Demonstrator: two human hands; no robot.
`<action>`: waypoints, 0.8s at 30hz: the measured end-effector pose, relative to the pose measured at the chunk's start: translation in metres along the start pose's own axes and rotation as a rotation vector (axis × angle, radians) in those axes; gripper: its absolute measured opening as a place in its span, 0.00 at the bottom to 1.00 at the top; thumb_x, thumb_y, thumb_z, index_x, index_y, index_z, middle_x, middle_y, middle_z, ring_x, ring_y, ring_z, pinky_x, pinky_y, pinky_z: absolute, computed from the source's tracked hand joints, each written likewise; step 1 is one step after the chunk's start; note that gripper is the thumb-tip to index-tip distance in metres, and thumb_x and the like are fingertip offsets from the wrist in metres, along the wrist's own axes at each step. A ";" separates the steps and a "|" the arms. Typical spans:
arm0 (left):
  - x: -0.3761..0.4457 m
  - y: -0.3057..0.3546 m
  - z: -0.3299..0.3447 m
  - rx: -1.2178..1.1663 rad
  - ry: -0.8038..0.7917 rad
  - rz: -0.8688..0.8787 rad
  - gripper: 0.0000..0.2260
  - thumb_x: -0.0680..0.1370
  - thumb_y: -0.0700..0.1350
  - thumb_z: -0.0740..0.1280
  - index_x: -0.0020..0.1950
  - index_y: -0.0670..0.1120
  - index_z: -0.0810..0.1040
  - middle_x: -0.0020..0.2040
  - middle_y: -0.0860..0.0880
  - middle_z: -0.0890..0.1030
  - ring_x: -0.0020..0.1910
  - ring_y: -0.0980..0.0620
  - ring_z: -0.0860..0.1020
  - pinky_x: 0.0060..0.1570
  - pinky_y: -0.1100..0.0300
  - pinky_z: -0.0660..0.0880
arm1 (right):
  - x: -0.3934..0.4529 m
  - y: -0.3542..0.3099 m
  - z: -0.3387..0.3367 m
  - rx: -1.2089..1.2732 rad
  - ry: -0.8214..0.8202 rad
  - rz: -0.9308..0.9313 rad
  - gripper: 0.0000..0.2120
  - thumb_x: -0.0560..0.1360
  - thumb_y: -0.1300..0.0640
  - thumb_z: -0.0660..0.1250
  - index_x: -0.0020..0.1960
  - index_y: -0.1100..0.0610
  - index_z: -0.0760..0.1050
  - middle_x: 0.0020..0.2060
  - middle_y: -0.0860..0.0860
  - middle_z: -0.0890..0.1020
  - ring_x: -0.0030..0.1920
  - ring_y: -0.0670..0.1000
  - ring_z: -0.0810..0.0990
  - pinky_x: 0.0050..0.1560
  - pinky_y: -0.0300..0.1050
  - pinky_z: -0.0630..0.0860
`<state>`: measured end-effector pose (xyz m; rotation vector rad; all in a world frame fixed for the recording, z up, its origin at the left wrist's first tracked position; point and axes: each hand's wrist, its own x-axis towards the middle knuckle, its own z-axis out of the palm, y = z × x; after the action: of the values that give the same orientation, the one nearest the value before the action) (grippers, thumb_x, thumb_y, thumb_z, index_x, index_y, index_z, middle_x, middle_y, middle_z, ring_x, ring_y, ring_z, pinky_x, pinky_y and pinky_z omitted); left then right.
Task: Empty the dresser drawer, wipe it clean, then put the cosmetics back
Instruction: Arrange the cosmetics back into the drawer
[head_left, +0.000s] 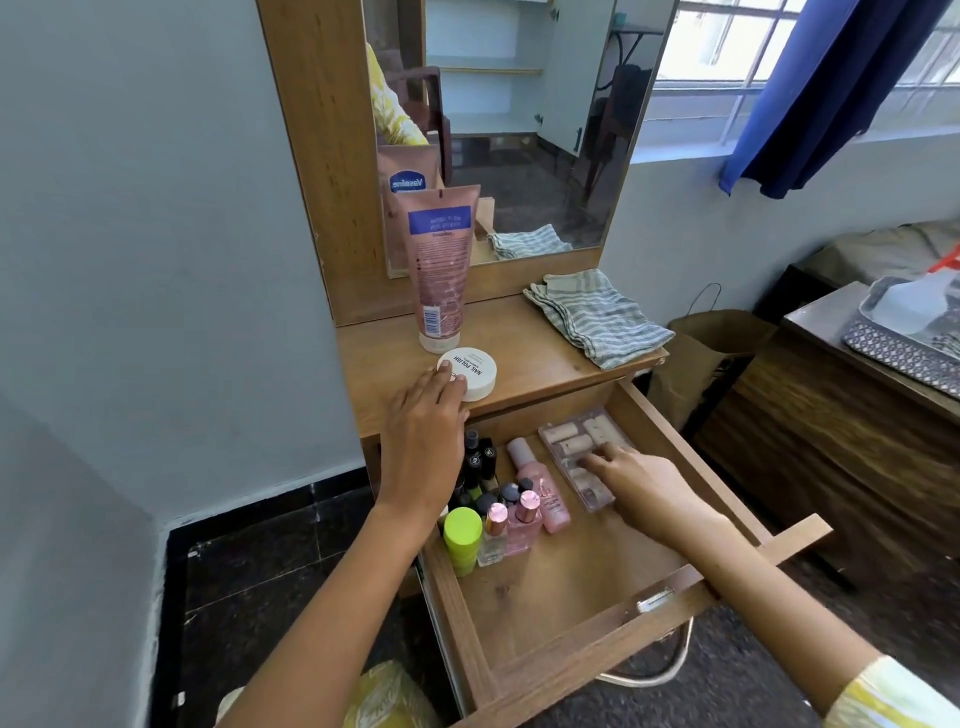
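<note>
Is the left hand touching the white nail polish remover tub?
Touching. The head view shows the left hand with its straight fingertips lying on the near edge of the white tub on the dresser top.

My left hand (423, 441) reaches forward, palm down, fingers straight and together. My right hand (641, 486) stretches lower, palm down, fingers loosely extended, forearm bare.

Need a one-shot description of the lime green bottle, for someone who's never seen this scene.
Start at the open wooden drawer under the dresser top. Its left side holds a cluster of small cosmetics; the lime green bottle stands upright at the near-left corner of that cluster. It is the only bright green item there; its nearest neighbours are pink.
</note>
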<state>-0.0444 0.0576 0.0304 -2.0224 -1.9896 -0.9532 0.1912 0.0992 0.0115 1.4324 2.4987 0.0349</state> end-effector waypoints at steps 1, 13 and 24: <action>0.000 0.000 0.000 -0.002 0.002 -0.002 0.17 0.68 0.34 0.74 0.56 0.38 0.79 0.59 0.39 0.79 0.59 0.41 0.77 0.55 0.47 0.74 | -0.002 -0.007 -0.002 0.031 0.008 0.021 0.26 0.75 0.61 0.64 0.71 0.48 0.64 0.67 0.50 0.69 0.62 0.53 0.75 0.51 0.46 0.76; -0.009 -0.004 0.000 0.174 -0.026 -0.022 0.21 0.72 0.35 0.70 0.65 0.39 0.74 0.62 0.40 0.77 0.62 0.43 0.75 0.63 0.40 0.66 | 0.054 -0.065 -0.058 0.568 0.545 -0.265 0.22 0.75 0.51 0.68 0.68 0.52 0.72 0.69 0.53 0.71 0.68 0.54 0.70 0.62 0.52 0.73; -0.018 0.007 -0.010 0.308 -0.184 -0.109 0.21 0.82 0.47 0.52 0.74 0.43 0.61 0.74 0.44 0.61 0.75 0.49 0.54 0.69 0.45 0.35 | 0.061 -0.077 -0.075 0.647 0.558 -0.081 0.15 0.68 0.51 0.74 0.47 0.57 0.73 0.46 0.52 0.78 0.46 0.56 0.75 0.40 0.45 0.66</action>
<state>-0.0396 0.0361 0.0316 -1.9047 -2.1997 -0.4519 0.0790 0.1195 0.0599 1.7292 3.2152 -0.5000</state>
